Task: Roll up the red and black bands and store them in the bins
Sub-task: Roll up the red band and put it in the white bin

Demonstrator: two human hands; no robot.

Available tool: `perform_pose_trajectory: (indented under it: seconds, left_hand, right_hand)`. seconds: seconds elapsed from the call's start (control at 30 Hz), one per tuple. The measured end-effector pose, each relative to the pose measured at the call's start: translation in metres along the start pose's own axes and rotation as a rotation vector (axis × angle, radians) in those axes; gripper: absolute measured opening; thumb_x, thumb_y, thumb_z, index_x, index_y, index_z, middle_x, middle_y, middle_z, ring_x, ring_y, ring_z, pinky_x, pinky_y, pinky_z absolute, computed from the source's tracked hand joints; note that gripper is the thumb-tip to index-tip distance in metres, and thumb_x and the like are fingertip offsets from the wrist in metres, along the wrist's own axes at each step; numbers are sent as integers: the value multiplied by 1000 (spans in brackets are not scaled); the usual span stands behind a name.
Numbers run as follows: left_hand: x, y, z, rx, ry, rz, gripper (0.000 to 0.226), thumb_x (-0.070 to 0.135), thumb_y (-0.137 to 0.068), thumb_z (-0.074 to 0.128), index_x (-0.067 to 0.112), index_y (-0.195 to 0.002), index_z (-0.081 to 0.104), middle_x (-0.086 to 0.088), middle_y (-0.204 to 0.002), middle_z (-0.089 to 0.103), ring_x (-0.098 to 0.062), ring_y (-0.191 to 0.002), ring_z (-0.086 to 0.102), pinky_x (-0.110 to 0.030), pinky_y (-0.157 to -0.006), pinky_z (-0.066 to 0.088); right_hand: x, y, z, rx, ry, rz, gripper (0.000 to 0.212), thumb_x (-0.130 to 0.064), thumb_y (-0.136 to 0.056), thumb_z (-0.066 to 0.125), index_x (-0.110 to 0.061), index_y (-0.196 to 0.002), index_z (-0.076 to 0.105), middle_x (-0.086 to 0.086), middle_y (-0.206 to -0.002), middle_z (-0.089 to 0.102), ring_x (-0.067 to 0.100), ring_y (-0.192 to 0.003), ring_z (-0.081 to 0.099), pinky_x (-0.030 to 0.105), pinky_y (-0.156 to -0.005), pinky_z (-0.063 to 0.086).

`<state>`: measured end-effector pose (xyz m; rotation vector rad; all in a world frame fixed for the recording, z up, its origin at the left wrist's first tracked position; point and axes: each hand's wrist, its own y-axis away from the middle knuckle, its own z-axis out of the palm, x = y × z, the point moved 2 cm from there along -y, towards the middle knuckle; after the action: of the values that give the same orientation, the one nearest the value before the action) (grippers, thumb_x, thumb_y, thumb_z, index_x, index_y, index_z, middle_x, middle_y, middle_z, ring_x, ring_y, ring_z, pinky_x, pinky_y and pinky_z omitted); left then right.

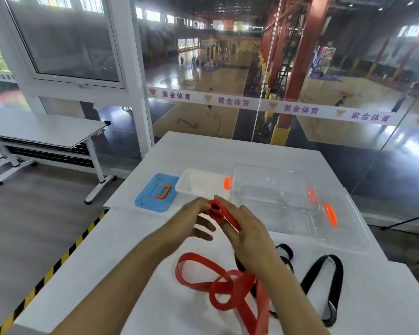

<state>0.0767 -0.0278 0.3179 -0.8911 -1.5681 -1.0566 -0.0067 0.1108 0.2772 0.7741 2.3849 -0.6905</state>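
Both hands, left (194, 220) and right (248, 235), pinch a small coil at one end of the red band (215, 281), raised above the table (107, 250) near the white bin (201, 183). Loose tail overlaps the black band (324, 279); likely snag. Ease grip and your coil may spring open.

Both hands raised over tabletop (111, 240). Left grip (191, 221) and right grip (249, 235) pinch small coil of red band (215, 211); loose loops trail below grips. Black band (324, 279) right of right grip.
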Motion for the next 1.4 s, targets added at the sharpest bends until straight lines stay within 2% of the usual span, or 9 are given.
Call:
perform_pose_trajectory:
  seconds: [0.17,0.37,0.47,0.6,0.7,0.8,0.9,1.13,1.4]
  left_hand:
    - [13,-1,-35,-184,-325,-2,34,32,-89,74,18,-120,69,-8,-106,77,-20,-92,77,-34,-84,63]
    - [17,2,-37,-284,-290,-35,28,25,-88,76,12,-112,77,-6,-106,79,-21,-96,77,-30,-87,61]
    - [8,7,-28,-158,-143,86,29,26,-87,73,17,-114,77,-1,-105,80,-20,-97,77,-26,-86,61]
    - [1,12,-9,-27,188,176,35,26,-81,71,14,-113,75,-6,-107,80,-22,-101,76,-25,-83,60]
    - [0,14,8,42,329,212,33,26,-81,72,13,-111,76,-10,-106,79,-24,-102,76,-30,-88,61]
    - [-1,14,20,106,470,189,40,28,-78,75,10,-114,75,-12,-108,79,-26,-103,76,-36,-94,58]
    - [-6,14,32,156,561,163,41,25,-77,76,7,-114,75,-13,-108,79,-27,-103,76,-35,-95,59]
    - [-17,16,43,115,481,28,33,22,-89,74,2,-115,71,-12,-104,79,-25,-96,78,-24,-74,61]
    - [-4,14,0,-155,121,-26,31,27,-91,69,11,-118,71,-9,-108,79,-24,-104,75,-39,-97,57]
  right_hand:
    - [-2,-3,-23,-242,82,-78,54,-39,-104,52,-71,-142,32,-11,-88,49,10,-82,54,27,-81,48]
    - [-7,-1,-29,-317,96,-50,52,-41,-106,49,-59,-151,30,-15,-121,60,6,-108,56,26,-101,47]
    - [-9,1,-34,-262,-24,-19,53,-34,-106,51,-50,-154,34,-20,-138,57,-3,-117,55,19,-104,43]
    - [-15,0,-36,-124,-186,38,57,-23,-101,60,-47,-150,42,-27,-109,59,-9,-90,58,11,-80,45]
    - [-19,9,-29,62,-240,83,63,-32,-95,70,-51,-148,40,-18,-118,61,3,-99,58,18,-85,51]
    - [-25,21,-12,218,-312,151,70,-34,-93,71,-51,-150,34,-23,-137,52,-10,-117,51,10,-95,44]
    - [-32,27,1,272,-328,211,77,-38,-91,69,-50,-153,25,-21,-135,47,-23,-114,44,-1,-82,41]
    - [-31,23,0,353,-213,285,60,-51,-88,61,-47,-145,41,-12,-117,56,-11,-90,57,26,-80,52]
    - [-2,11,-17,-177,3,19,68,-39,-95,67,-57,-149,30,-12,-114,61,9,-104,60,35,-97,52]
